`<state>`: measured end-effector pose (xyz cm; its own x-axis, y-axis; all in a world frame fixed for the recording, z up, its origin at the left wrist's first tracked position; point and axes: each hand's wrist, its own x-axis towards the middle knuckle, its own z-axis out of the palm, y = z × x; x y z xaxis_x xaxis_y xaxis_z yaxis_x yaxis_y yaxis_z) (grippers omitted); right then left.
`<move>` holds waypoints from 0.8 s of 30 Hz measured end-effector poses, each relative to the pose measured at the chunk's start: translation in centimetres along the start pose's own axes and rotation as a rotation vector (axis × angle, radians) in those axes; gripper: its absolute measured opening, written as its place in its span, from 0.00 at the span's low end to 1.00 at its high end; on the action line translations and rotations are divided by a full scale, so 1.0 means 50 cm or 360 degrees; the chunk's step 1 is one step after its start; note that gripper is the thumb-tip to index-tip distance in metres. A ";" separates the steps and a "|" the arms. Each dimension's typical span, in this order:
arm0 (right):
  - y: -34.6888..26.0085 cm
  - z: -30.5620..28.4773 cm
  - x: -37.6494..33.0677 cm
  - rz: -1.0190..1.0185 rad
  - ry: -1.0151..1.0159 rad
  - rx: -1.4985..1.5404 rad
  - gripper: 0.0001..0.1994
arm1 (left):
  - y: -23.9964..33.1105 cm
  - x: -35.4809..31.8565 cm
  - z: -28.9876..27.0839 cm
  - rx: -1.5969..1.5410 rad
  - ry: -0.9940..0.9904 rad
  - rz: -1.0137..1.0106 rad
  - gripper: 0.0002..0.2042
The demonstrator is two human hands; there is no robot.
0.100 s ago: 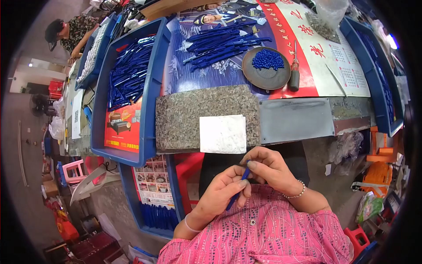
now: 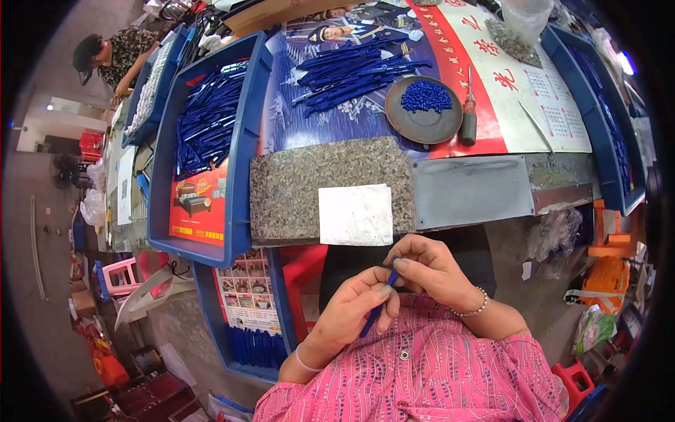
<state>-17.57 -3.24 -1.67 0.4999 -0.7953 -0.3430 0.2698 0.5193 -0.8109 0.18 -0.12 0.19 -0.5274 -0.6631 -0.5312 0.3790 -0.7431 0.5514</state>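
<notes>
Just in front of my chest I hold a slim blue stick-like part between both hands; its exact kind does not show. My left hand is closed around its length, thumb on top, with the lower end poking out below. At the upper end, the thumb and fingers of my right hand pinch it, hiding the tip. A folded white cloth or paper pad lies on the speckled stone slab just beyond my hands. Farther back, a dark round plate carries a heap of small blue pieces.
Slim blue parts lie in a pile on the poster-covered bench and in a blue tray at left. A lower tray holds more. A screwdriver lies beside the plate, and another blue tray stands at right. Another person works far left.
My left thumb and the blue part have shifted very slightly within the grip. Both hands stay in the same place, and the whole view has moved a little.
</notes>
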 end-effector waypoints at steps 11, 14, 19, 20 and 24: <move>0.000 0.013 -0.004 -0.0181 -0.0105 -0.0119 0.07 | 0.002 -0.019 0.024 0.0035 0.0124 0.0029 0.08; -0.003 0.006 -0.004 -0.0293 -0.0221 -0.0200 0.08 | 0.017 -0.026 0.024 0.0278 0.0097 0.0070 0.07; -0.058 -0.012 -0.007 -0.0395 -0.0066 -0.0235 0.08 | 0.130 -0.050 0.033 0.0911 0.0253 0.0121 0.10; -0.070 -0.025 -0.008 -0.0466 0.0039 -0.0319 0.07 | 0.165 -0.049 0.040 0.1001 0.0373 0.0203 0.10; -0.088 -0.076 0.008 -0.0830 0.0425 -0.0579 0.04 | 0.336 -0.004 0.043 0.1994 0.0718 0.0906 0.06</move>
<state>-21.71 -7.04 -0.03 0.1473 -0.9868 0.0677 0.1034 -0.0527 -0.9932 4.99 -12.29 10.94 -0.1653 -0.9834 -0.0755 -0.5749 0.0339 0.8176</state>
